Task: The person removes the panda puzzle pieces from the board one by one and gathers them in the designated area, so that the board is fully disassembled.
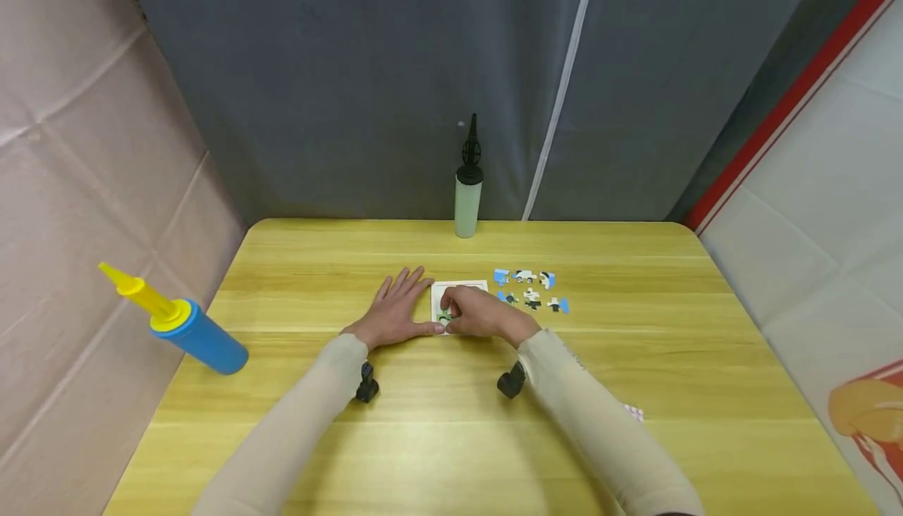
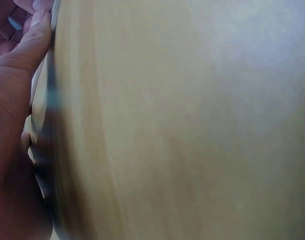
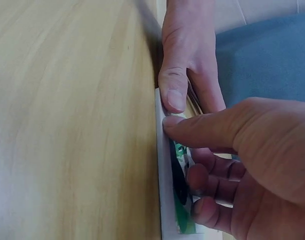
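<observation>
A small white-rimmed jigsaw puzzle board [image 1: 458, 284] lies flat on the wooden table, between the two hands. My left hand [image 1: 395, 316] rests spread beside its left edge, with the thumb touching the near left corner. Over the board, my right hand [image 1: 485, 315] has its fingers curled and pinches a green and black puzzle piece [image 3: 180, 172] low against the tray. The right thumb sits at the white rim [image 3: 165, 200], close to the left thumb. Much of the board is hidden under the right hand. In the left wrist view, the left thumb [image 2: 30, 47] shows along the board's edge.
Several loose puzzle pieces [image 1: 531, 297], blue, white and black, lie right of the board. A green hand pump [image 1: 467, 206] stands at the table's back edge, a blue and yellow pump [image 1: 204, 339] at the left. A pink-and-white patterned item [image 1: 633, 412] peeks out beside the right sleeve.
</observation>
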The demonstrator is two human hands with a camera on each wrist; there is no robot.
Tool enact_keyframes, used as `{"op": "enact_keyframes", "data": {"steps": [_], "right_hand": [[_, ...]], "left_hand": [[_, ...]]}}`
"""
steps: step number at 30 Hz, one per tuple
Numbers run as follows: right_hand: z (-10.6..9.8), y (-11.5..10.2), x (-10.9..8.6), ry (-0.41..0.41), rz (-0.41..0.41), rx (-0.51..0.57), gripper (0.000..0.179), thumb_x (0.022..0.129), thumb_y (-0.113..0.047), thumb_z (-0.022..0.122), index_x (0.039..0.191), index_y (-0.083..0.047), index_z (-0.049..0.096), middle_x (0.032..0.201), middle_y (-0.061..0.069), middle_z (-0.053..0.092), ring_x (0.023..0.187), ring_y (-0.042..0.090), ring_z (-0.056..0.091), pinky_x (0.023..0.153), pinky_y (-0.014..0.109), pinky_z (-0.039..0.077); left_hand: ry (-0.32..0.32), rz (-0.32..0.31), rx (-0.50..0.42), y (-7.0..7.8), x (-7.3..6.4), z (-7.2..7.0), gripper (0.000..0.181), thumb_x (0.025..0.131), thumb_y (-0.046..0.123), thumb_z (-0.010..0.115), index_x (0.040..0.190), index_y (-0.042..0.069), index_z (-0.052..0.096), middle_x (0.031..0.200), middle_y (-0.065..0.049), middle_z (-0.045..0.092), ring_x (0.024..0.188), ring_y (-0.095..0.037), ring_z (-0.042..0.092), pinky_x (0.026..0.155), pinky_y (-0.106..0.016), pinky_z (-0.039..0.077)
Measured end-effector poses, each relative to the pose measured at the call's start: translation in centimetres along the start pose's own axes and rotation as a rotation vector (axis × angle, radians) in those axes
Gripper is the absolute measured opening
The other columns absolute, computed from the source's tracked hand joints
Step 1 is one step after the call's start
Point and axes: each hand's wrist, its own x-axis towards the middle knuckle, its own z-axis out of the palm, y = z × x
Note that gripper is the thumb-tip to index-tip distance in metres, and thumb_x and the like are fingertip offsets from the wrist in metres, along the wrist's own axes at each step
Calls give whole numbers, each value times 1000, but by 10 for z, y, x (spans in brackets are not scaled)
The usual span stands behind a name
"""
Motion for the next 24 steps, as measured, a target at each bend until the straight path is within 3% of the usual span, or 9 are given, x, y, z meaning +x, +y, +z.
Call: {"op": "enact_keyframes", "data": {"steps": [12,18,24], "right_hand": [[1,-3,2,51,-21,9,26,94,-8,79,106,-10,56,94,3,59,84,16,54,75,29,46],[-1,1,-1,102,-50,133,15,101,-7,71,106,-9,58,98,5,66,84,14,59,76,27,50],[-18,8,-11,136,-39,219,12,103,-11,70,108,-8,59,102,8,67,84,14,59,71,26,49]], "left_hand": [[2,2,24,2,-1,-1,102,94,68,70,171,17,26,183,-10,5,170,-36,0,137,-61,-1],[-3,-2,14,3,-1,-2,102,93,68,71,171,17,27,183,-9,6,170,-36,0,137,-61,-1],[-11,-4,7,2,-2,-3,103,93,68,70,171,16,27,183,-11,6,170,-37,0,137,-62,-1]]}}
